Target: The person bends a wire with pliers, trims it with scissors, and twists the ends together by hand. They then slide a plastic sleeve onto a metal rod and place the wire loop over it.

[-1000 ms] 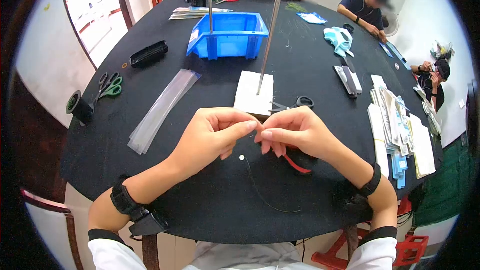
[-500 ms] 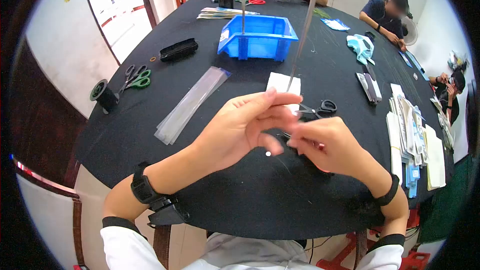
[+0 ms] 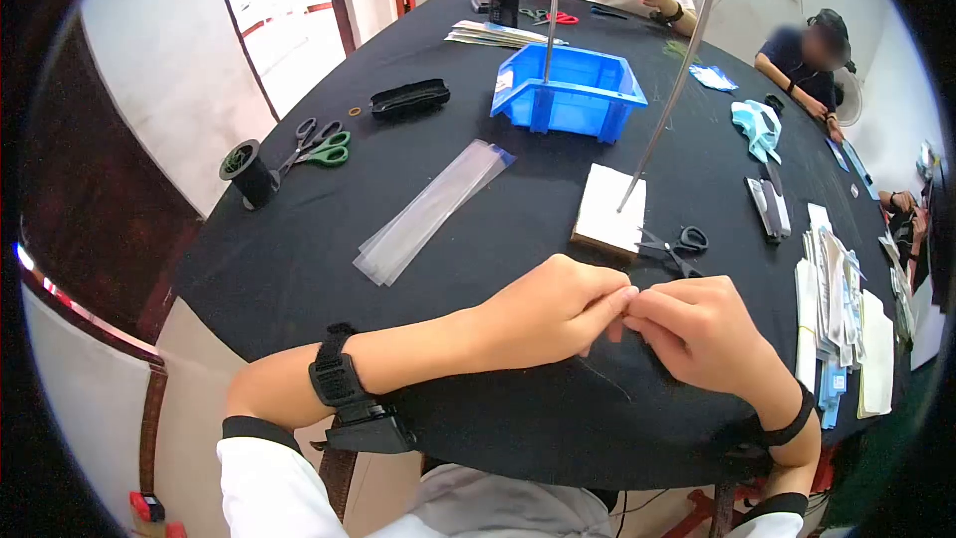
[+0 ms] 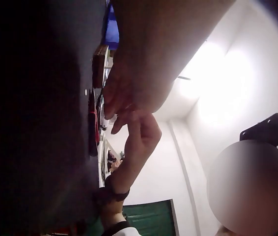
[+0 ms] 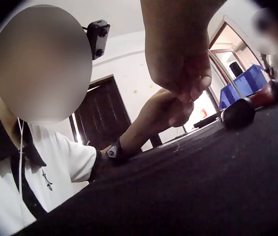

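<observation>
In the head view my left hand [image 3: 558, 314] and right hand [image 3: 702, 334] meet fingertip to fingertip above the near part of the black table [image 3: 478, 399]. Thumb and forefinger of each pinch together; what lies between them is too small to tell. A thin line [image 3: 607, 379] shows just below the fingers. The left wrist view has a small white bead [image 4: 85, 92] by the dark tabletop; my left hand hides it from the head camera. A red and black object [image 5: 266, 96] lies beyond my right hand in the right wrist view.
Black scissors [image 3: 687, 244] lie beside a white-topped block [image 3: 609, 204] bearing an upright metal rod [image 3: 669, 105]. Clear plastic sleeves [image 3: 428, 214], a blue bin [image 3: 573, 105], green-handled scissors [image 3: 324, 147], a spool [image 3: 249, 174] and a stapler [image 3: 769, 207] lie around. Paper packets [image 3: 832, 309] are stacked right.
The hands met at first, then the left fingers spread apart in a blur; now both hands pinch together again. The head view has turned left. The white bead went behind the left hand.
</observation>
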Available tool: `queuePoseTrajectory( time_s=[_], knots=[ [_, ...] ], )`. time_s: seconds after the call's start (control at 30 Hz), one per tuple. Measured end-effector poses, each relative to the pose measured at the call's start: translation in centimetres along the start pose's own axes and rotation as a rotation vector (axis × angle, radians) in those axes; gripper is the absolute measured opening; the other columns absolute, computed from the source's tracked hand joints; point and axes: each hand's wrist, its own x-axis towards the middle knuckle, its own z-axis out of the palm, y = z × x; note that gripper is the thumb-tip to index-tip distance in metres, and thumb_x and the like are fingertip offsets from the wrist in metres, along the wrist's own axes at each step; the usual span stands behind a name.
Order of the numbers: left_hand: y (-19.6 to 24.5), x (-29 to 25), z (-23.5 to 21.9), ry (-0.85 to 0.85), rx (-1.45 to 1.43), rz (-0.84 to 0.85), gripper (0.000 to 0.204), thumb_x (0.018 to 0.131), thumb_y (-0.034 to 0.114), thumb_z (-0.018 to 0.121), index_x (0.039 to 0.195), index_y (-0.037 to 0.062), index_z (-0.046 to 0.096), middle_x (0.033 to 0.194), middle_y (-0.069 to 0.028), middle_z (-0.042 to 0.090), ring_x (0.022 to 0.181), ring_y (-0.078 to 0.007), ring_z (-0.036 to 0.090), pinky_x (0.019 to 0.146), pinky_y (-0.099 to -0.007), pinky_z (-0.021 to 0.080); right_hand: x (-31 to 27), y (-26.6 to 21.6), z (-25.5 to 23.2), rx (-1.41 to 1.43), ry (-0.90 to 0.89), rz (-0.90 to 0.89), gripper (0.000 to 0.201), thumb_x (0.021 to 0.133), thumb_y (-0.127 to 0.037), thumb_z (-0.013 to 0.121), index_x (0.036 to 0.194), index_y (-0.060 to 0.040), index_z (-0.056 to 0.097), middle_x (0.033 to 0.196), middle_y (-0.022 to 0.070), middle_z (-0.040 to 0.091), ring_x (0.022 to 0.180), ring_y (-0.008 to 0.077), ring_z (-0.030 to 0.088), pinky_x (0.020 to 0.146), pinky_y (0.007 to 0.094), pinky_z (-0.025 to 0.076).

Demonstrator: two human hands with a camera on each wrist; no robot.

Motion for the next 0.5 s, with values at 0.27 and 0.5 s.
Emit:
queuePoseTrajectory(
  time_s=[0.27, 0.5],
  knots=[
    [0.1, 0.1, -0.4, -0.025, -0.273, -0.160, 0.028, 0.094, 0.020, 0.041, 0.091, -0.0005, 0.059, 0.080, -0.0076, 0.065, 0.050, -0.0115, 0.058, 0.047, -0.0231, 0.047, -0.2, 0.4, -0.3, 0.015, 0.040, 0.030, 0.005, 0.074, -0.008, 0.058, 0.078, -0.0062, 0.056, 0.062, 0.0080, 0.055, 0.054, 0.0268, 0.057, 0.046, 0.0358, 0.044],
    [-1.1, 0.7, -1.1, 0.021, -0.546, -0.106, 0.033, 0.094, 0.021, 0.040, 0.098, -0.0059, 0.059, 0.084, -0.0138, 0.064, 0.068, -0.0170, 0.064, 0.061, -0.0246, 0.051, -0.2, 1.3, -0.7, 0.075, 0.127, 0.061, 0.004, 0.074, -0.008, 0.059, 0.073, -0.0057, 0.056, 0.059, 0.0095, 0.054, 0.052, 0.0274, 0.056, 0.046, 0.0356, 0.043]
  ],
)
